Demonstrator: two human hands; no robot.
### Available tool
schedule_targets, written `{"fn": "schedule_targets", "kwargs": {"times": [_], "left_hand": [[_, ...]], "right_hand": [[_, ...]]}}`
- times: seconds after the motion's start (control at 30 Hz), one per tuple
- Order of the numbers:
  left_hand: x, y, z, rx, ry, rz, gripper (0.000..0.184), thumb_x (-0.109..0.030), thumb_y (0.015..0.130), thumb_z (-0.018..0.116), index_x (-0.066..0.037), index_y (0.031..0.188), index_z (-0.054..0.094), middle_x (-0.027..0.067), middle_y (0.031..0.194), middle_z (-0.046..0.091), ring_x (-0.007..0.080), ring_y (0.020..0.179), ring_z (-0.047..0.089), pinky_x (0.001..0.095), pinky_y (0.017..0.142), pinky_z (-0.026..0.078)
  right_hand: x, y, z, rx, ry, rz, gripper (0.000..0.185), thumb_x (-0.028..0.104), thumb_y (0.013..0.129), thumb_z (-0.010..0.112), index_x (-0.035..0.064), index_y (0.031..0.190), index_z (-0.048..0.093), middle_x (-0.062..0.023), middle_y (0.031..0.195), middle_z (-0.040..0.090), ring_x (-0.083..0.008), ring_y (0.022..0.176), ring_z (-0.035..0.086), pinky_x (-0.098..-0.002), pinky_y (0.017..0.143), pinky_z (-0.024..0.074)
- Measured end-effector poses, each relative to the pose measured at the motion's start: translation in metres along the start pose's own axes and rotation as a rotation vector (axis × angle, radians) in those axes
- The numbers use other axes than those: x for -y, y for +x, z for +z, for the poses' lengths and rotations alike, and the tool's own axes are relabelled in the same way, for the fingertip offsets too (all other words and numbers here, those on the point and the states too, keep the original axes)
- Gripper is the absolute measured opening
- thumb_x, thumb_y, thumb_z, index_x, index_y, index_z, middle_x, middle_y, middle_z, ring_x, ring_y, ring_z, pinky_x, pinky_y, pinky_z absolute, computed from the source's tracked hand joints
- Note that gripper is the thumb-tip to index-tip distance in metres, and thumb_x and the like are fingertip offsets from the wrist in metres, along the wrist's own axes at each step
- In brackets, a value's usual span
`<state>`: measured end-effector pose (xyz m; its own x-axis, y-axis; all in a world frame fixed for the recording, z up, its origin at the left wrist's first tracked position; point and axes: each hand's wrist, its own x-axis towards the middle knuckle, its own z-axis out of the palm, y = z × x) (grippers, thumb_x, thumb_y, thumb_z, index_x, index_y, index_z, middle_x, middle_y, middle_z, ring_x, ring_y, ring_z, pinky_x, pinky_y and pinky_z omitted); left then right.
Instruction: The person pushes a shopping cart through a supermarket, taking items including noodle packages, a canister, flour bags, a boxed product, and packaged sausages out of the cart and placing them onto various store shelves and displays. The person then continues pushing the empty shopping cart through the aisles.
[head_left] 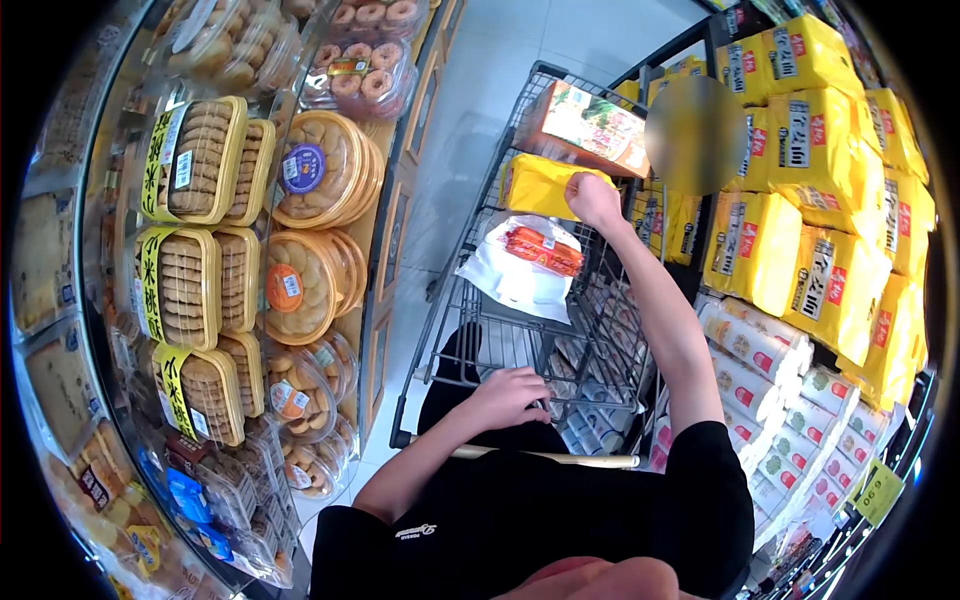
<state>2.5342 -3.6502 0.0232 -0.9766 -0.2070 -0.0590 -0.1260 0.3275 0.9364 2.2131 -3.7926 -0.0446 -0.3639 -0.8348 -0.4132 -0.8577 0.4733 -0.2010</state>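
Observation:
My right hand (596, 203) is closed on the right end of a yellow package (540, 187) in the wire shopping cart (450, 345). Beyond that package lies an orange and white box (585, 128). On its near side sits a white bag (500, 268) with a red packet (543, 250) on it. My left hand (512, 397) rests at the near end of the cart, its fingers curled by the wire rim; what they grip, if anything, is hidden.
At the left, shelves hold cookie trays (185, 285), round tubs (322, 170) and donut boxes (365, 72). Yellow packages (815, 145) are stacked at the right, above white rolls (750, 360). Tiled floor (470, 110) shows between shelf and cart.

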Motion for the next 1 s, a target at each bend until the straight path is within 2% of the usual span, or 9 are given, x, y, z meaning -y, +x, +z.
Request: {"fn": "schedule_targets", "kwargs": {"times": [0.2, 0.3, 0.33, 0.43, 0.57, 0.67, 0.8, 0.93, 1.0], "left_hand": [[-0.005, 0.007, -0.008, 0.004, 0.024, -0.001, 0.029, -0.036, 0.079, 0.076, -0.01, 0.088, 0.071, 0.0047, 0.087, 0.067, 0.0254, 0.092, 0.063, 0.0377, 0.079, 0.051], [-0.01, 0.009, -0.008, 0.022, 0.036, -0.042, 0.028, -0.035, 0.079, 0.076, -0.009, 0.09, 0.071, 0.0055, 0.092, 0.068, 0.0269, 0.097, 0.063, 0.038, 0.084, 0.051], [-0.011, 0.01, -0.007, 0.033, 0.035, -0.069, 0.028, -0.034, 0.079, 0.076, -0.009, 0.09, 0.071, 0.0057, 0.093, 0.068, 0.0274, 0.098, 0.063, 0.0376, 0.086, 0.051], [-0.031, 0.022, -0.011, 0.014, 0.068, -0.036, 0.034, -0.023, 0.08, 0.075, -0.009, 0.108, 0.065, 0.0082, 0.109, 0.066, 0.0256, 0.106, 0.062, 0.0374, 0.092, 0.05], [-0.081, 0.066, -0.001, -0.334, -0.225, -0.008, 0.071, -0.009, 0.086, 0.068, -0.002, 0.146, 0.031, 0.0141, 0.132, 0.053, 0.0223, 0.116, 0.058, 0.0365, 0.094, 0.049], [-0.112, 0.1, 0.017, -0.521, -0.242, 0.117, 0.084, -0.012, 0.086, 0.066, -0.002, 0.152, 0.016, 0.0194, 0.134, 0.04, 0.0274, 0.117, 0.051, 0.0375, 0.094, 0.048], [-0.152, 0.143, 0.024, -0.389, -0.06, 0.196, 0.098, -0.017, 0.083, 0.07, 0.001, 0.155, 0.006, 0.0194, 0.131, 0.033, 0.029, 0.117, 0.046, 0.0368, 0.096, 0.045], [-0.167, 0.204, 0.028, -0.257, -0.048, 0.277, 0.103, -0.02, 0.081, 0.072, 0.002, 0.154, 0.003, 0.0267, 0.138, 0.031, 0.0403, 0.132, 0.038, 0.043, 0.108, 0.037], [-0.173, 0.234, 0.03, -0.262, -0.019, 0.338, 0.104, -0.021, 0.08, 0.072, 0.002, 0.154, 0.003, 0.0282, 0.141, 0.03, 0.0432, 0.134, 0.036, 0.0443, 0.113, 0.033]], "right_hand": [[0.021, -0.098, -0.136, -0.341, -0.111, -0.244, 0.02, 0.022, 0.084, 0.063, 0.005, 0.083, 0.075, -0.0165, 0.077, 0.069, -0.0325, 0.079, 0.068, -0.0449, 0.078, 0.0531], [0.023, -0.152, -0.197, -0.436, 0.01, -0.211, 0.022, 0.021, 0.086, 0.061, 0.0032, 0.085, 0.074, -0.0173, 0.08, 0.069, -0.0337, 0.083, 0.067, -0.0447, 0.077, 0.0521], [0.024, -0.172, -0.218, -0.369, 0.187, -0.135, 0.023, 0.021, 0.087, 0.06, 0.0015, 0.086, 0.072, -0.0151, 0.078, 0.069, -0.0286, 0.082, 0.068, -0.0406, 0.075, 0.051], [-0.005, -0.214, -0.258, -0.232, 0.774, -0.179, 0.022, 0.019, 0.092, 0.06, 0.0042, 0.076, 0.062, 0.0044, 0.07, 0.055, -0.0048, 0.068, 0.044, -0.0225, 0.063, 0.0342], [-0.016, -0.297, -0.298, -0.254, 0.986, -0.11, 0.019, 0.018, 0.095, 0.059, 0.0072, 0.08, 0.062, 0.0051, 0.072, 0.056, -0.0046, 0.07, 0.045, -0.0209, 0.068, 0.0344], [-0.038, -0.319, -0.295, -0.286, 1.205, -0.168, 0.016, 0.015, 0.096, 0.057, 0.008, 0.082, 0.06, 0.0036, 0.078, 0.058, -0.0057, 0.073, 0.05, -0.0218, 0.074, 0.0387], [-0.053, -0.344, -0.313, -0.405, 1.165, -0.174, 0.014, 0.014, 0.095, 0.058, 0.0055, 0.083, 0.062, 0.001, 0.081, 0.061, -0.0077, 0.079, 0.053, -0.0231, 0.078, 0.0418], [-0.082, -0.346, -0.335, -0.563, 1.049, -0.011, 0.016, 0.015, 0.096, 0.057, 0.0038, 0.087, 0.063, -0.0009, 0.087, 0.062, -0.0101, 0.084, 0.054, -0.024, 0.084, 0.042], [-0.111, -0.329, -0.334, -0.735, 1.001, 0.032, 0.014, 0.016, 0.091, 0.061, 0.0031, 0.09, 0.066, -0.0067, 0.085, 0.063, -0.0153, 0.081, 0.056, -0.0293, 0.078, 0.0452]]}}
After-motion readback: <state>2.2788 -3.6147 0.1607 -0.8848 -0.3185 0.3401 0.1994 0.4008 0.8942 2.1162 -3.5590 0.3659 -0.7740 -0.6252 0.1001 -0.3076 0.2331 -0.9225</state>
